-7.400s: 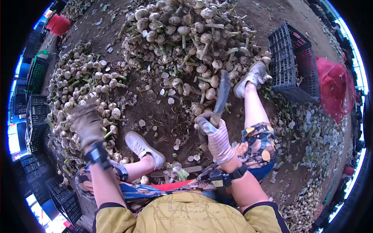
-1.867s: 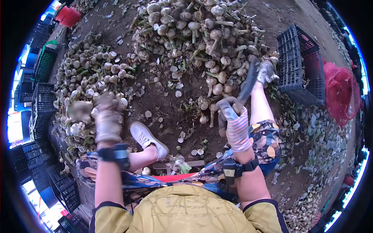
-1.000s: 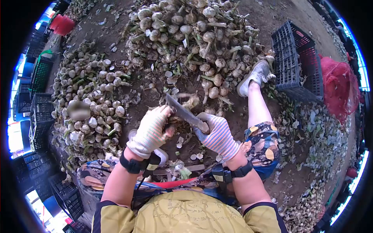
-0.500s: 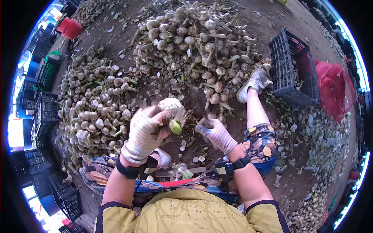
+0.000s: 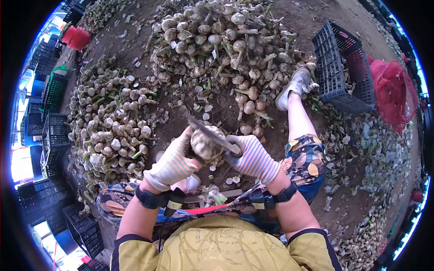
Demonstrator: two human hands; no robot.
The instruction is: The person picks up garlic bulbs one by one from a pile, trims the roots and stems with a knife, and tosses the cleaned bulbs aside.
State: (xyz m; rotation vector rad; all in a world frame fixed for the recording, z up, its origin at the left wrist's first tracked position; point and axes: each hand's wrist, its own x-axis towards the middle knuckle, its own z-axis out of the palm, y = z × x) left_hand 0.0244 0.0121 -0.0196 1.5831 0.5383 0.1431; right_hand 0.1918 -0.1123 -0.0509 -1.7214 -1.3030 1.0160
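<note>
A whitish garlic bulb (image 5: 207, 145) is in my left hand (image 5: 174, 160), whose fingers and thumb wrap its left and lower sides. My right hand (image 5: 254, 158), in a striped glove, is closed around the handle of a knife (image 5: 210, 133). The dark blade slants up and left across the top of the bulb, near my left fingertips. Both hands are gloved and close together, one on each side of the bulb. The bulb's stem cannot be made out.
A large garlic heap (image 5: 217, 45) lies ahead, and another pile (image 5: 113, 122) lies to the left. A black crate (image 5: 332, 67) stands right of my shoe (image 5: 296, 86), beside a red mesh bag (image 5: 391, 92). Peelings (image 5: 370, 162) cover ground at the right. More crates (image 5: 55, 135) line the left.
My right hand has moved in toward the bulb, bringing the blade across it. The bulb has been turned, and the green stem end seen earlier no longer shows.
</note>
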